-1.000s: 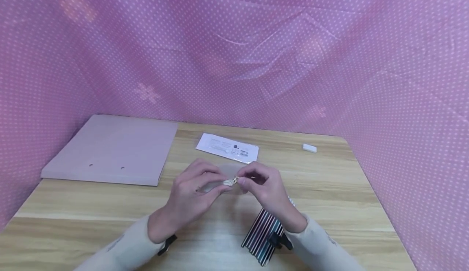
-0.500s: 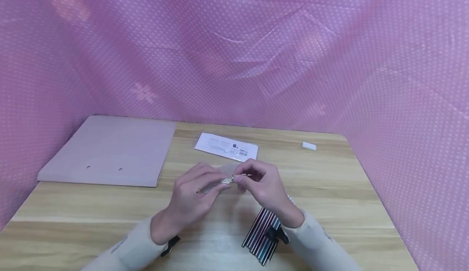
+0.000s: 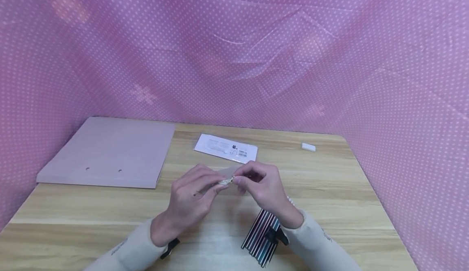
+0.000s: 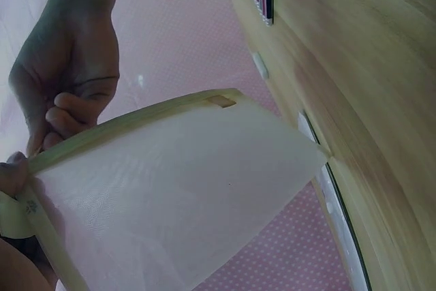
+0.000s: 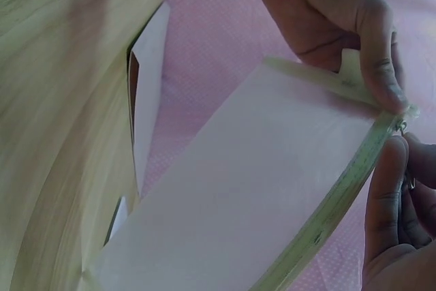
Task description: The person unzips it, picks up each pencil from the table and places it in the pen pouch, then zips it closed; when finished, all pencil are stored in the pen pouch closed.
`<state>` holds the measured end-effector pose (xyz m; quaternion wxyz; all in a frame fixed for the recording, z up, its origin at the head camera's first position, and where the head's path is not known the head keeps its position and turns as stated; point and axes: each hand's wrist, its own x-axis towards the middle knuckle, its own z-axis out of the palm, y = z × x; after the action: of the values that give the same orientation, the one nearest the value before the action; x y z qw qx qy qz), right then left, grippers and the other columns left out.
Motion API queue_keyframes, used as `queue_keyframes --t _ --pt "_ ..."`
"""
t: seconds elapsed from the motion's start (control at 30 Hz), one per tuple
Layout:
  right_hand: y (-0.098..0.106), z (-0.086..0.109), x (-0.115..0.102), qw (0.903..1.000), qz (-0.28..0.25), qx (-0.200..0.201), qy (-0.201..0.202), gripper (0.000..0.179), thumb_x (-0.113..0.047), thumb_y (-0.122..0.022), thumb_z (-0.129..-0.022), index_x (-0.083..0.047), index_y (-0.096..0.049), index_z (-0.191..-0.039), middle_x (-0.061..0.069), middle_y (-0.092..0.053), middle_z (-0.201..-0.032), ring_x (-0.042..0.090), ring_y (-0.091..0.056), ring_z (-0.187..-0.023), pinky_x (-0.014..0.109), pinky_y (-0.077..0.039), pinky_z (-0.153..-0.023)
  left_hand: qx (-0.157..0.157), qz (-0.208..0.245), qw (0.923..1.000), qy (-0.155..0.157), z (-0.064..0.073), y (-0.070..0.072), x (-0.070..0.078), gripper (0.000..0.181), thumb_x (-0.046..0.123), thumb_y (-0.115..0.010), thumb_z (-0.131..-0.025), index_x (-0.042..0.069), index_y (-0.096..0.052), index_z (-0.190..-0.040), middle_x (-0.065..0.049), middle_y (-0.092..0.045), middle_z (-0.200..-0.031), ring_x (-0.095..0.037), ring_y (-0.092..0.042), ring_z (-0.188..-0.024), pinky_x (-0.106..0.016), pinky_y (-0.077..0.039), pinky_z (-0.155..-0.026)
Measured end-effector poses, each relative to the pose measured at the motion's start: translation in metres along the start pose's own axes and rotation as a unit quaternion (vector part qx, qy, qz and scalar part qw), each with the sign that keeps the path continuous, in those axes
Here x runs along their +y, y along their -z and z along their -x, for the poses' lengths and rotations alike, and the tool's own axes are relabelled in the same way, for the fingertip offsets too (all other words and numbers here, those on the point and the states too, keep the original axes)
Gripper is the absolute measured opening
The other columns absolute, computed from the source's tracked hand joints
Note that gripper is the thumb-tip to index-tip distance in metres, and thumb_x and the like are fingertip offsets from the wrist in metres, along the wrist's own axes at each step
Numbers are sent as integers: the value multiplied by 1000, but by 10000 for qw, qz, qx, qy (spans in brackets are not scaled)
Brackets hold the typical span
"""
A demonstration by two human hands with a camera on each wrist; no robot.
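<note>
Above the table my left hand [image 3: 192, 195] pinches the corner of a translucent mesh pouch [image 4: 177, 189] with cream-coloured trim between thumb and fingers. At that corner, the thumb and index finger of my right hand [image 3: 265, 187] pinch a small metal piece [image 5: 402, 127], seemingly a zipper pull; the fingertips partly cover it. The two hands almost meet there. From the left wrist, the pouch's sheet hangs broad in front, with a small tan patch [image 4: 221, 101] near its far corner. Seen from the right wrist, the trim [image 5: 327, 216] runs down from the pinched corner.
A row of dark striped pencils [image 3: 261, 235] lies under my right wrist. Behind the hands is a flat white printed packet [image 3: 226, 148]. A small white block [image 3: 308, 146] sits back right, and a pink-grey board [image 3: 110, 153] with two holes back left. Pink dotted cloth [image 3: 234, 59] surrounds the table.
The gold-coloured metal piece showed more a second ago; my right fingertips now cover more of it. Both hands stay nearly in place, and the view has shifted slightly.
</note>
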<state>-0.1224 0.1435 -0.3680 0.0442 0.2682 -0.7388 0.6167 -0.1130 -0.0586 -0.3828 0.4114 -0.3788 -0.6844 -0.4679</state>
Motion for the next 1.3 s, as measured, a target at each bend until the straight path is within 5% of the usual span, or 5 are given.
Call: queue_keyframes --t 0.43,0.67,0.83,1.3 --pt "8 -4 9 9988 167 64 -446 4 -3 -74 -89 1 -73 -91 21 -68 -73 9 -63 -60 30 -57 -55 121 75 9998 133 -1 4 0 12 6 -80 -82 -1 -77 -91 -10 -75 -84 -19 -68 -75 -18 -58 -74" --pt "15 -8 14 9972 373 173 -622 5 -4 -75 -89 0 -73 -91 20 -68 -73 12 -63 -59 30 -58 -56 216 122 9996 120 -3 5 -1 11 7 -80 -83 -3 -76 -88 -11 -75 -82 -20 -68 -75 -18 -58 -76" --pt "20 -13 19 9949 490 190 -856 5 -5 -76 -88 -2 -74 -91 16 -69 -73 25 -65 -60 40 -60 -59 284 87 9995 131 -3 5 -2 11 8 -79 -84 -2 -76 -88 -11 -75 -81 -19 -67 -75 -18 -57 -76" --pt "42 -21 43 9898 643 165 -1258 7 -6 -76 -88 0 -74 -91 23 -69 -79 11 -63 -60 28 -58 -58 245 70 9993 284 4 3 -3 11 7 -80 -82 0 -77 -89 -10 -74 -82 -17 -64 -76 -15 -56 -75"
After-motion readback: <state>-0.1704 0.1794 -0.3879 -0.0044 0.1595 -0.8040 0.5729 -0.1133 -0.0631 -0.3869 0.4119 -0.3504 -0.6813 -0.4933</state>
